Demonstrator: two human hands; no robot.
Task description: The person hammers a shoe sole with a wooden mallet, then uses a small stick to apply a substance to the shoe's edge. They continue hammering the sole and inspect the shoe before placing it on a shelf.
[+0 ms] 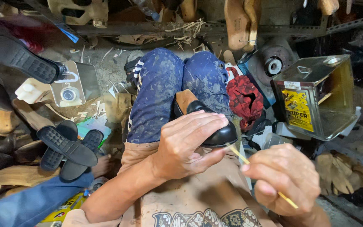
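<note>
While the black shoe [215, 126] is steadied on the lap, between the knees, it is gripped by the left hand [188, 143], fingers curled over its upper. A thin stick [248, 162] is pinched in the closed right hand [284, 178], its tip set at the shoe's lower edge. Finished black soles [66, 149] are stacked at the left; no sole is seen on this shoe.

— Item one, your lap: what lies there?
— Shoe [215, 130] on your knees [181, 84], under your left hand [185, 147]; stick [242, 156] right of it.
— Flanks?
— Tin can [316, 96] right; loose soles [68, 149] on the floor, left.
</note>
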